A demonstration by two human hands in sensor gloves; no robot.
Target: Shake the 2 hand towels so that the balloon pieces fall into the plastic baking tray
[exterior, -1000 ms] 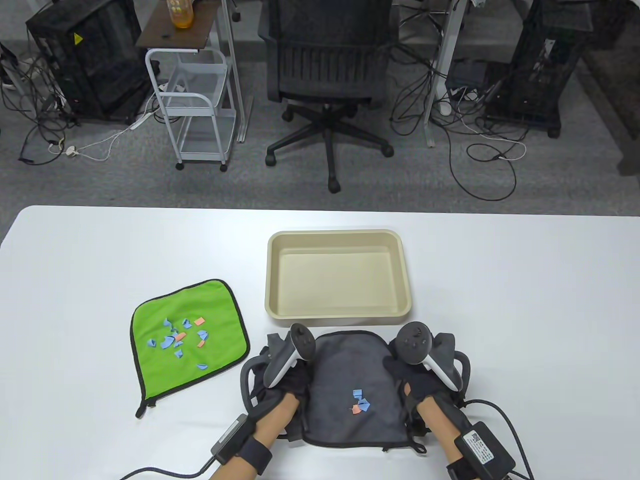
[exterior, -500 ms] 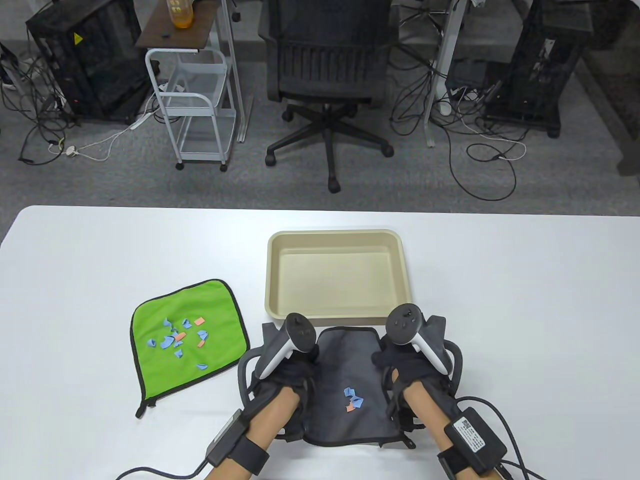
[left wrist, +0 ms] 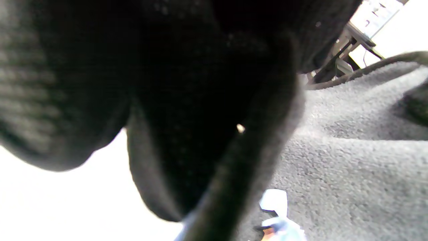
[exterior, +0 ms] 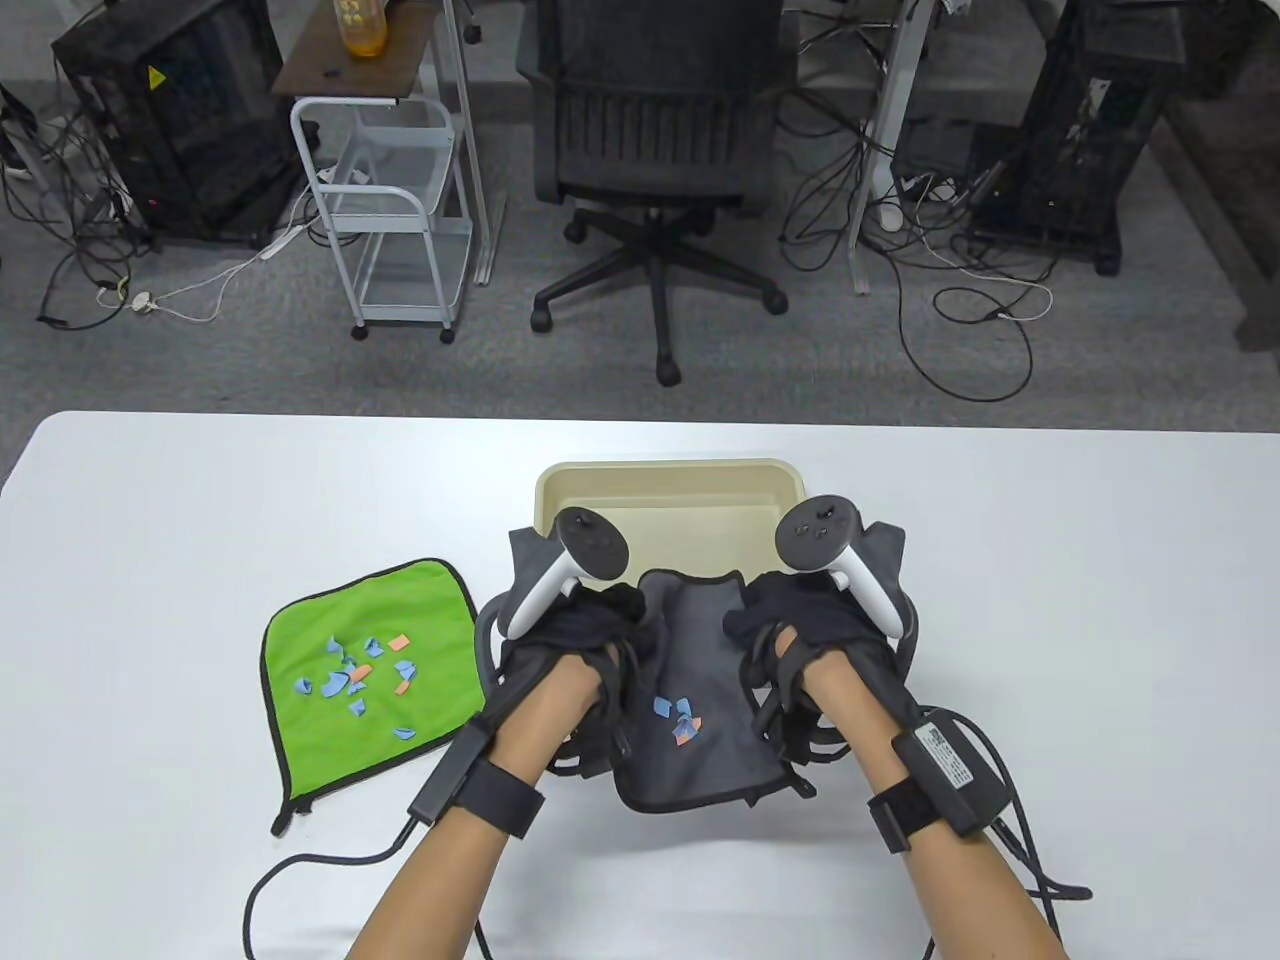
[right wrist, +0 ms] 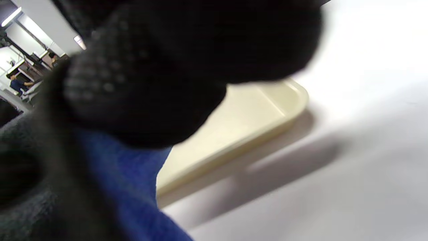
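A grey hand towel [exterior: 695, 680] hangs in the air between my two hands, sagging like a sling over the near edge of the beige baking tray [exterior: 670, 485]. Blue and orange balloon pieces [exterior: 680, 720] lie bunched in its fold. My left hand [exterior: 590, 620] grips the towel's left edge and my right hand [exterior: 790, 615] grips its right edge. The left wrist view shows grey towel [left wrist: 351, 157] and a few pieces [left wrist: 277, 214]. In the right wrist view the tray [right wrist: 240, 124] lies below the gloved fingers [right wrist: 150, 77]. A green towel [exterior: 375, 675] with several scattered pieces [exterior: 355, 680] lies flat at left.
The white table [exterior: 1050, 600] runs wide to the right and far left. Cables from my wrist units trail across the table's near edge [exterior: 300, 880]. An office chair [exterior: 655, 150] and a wire cart [exterior: 385, 215] stand on the floor beyond the table.
Both hands lifted the grey towel off the table and carried it forward over the tray's near edge. The towel folded inward and the pieces slid together in its middle.
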